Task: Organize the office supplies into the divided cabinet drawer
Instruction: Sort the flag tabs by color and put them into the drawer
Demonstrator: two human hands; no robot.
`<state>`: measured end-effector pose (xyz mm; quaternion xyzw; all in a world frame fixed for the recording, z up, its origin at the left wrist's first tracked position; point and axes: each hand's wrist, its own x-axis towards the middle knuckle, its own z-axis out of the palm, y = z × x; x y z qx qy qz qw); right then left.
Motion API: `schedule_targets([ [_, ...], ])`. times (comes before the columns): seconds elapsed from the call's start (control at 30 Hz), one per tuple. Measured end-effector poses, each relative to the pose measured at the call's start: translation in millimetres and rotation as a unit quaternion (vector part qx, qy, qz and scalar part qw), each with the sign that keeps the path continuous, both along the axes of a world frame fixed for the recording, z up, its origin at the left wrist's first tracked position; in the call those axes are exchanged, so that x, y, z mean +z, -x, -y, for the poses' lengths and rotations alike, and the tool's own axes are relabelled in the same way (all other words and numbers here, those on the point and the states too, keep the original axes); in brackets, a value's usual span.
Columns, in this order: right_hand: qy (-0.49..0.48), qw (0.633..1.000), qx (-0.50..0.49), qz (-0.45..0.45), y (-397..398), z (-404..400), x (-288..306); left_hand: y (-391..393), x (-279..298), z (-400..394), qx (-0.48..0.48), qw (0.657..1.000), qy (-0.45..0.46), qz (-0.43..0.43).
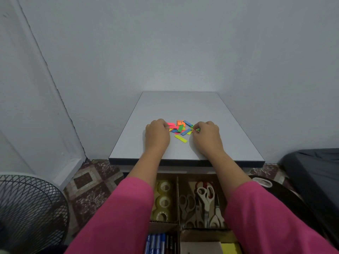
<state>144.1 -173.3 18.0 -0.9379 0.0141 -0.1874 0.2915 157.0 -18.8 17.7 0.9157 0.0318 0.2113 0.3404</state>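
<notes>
A loose pile of small colored paper tabs [180,128] lies on the grey cabinet top [183,107]; one yellow tab [181,138] sits apart in front of it. My left hand [156,135] rests at the pile's left edge, its curled fingertips against the pink tabs. At the pile's right edge, the curled fingers of my right hand [206,133] pinch green and orange tabs. Below the top, the divided drawer [178,197] stands open. It holds tape rolls [163,200], scissors [205,202], blue markers [156,243] and a yellow notepad [230,248].
A wire-grille fan [27,208] stands on the floor at the left. A dark covered object [315,173] is at the right, with a white ring [262,182] near it. The cabinet backs onto the grey wall, over patterned carpet [91,184].
</notes>
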Motion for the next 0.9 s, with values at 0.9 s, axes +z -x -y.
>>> schedule_targets([
  [0.9, -0.005, 1.000, 0.002, 0.006, -0.2, 1.2, 0.5, -2.3, -1.7, -5.4, -0.030, 0.984, 0.166, 0.049],
])
